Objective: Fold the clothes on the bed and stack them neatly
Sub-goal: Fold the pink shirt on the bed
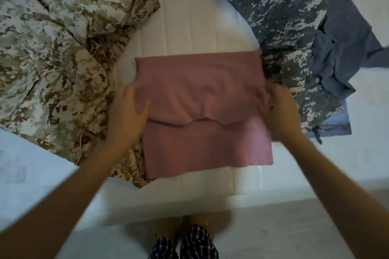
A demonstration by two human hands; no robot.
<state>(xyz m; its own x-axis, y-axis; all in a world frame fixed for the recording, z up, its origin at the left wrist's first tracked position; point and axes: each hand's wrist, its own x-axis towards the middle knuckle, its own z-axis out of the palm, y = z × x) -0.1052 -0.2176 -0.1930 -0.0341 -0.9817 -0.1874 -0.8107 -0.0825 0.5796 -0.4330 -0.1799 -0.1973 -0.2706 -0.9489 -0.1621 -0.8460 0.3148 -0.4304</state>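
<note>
The right hand [280,107] is smeared with blur at the cloth's [202,82] edge; its grip is unreadable. The tan camo [52,48] runs off left and top, the grey camo [284,6] off the top.

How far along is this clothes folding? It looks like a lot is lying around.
Barely started. No finished stack shows anywhere. In hand: the pink garment, doubled over once, gripped at its sides by the left hand and right hand. Left to do: the tan camouflage garment, the grey camouflage garment and the blue garment all lie rumpled on the bed.
</note>
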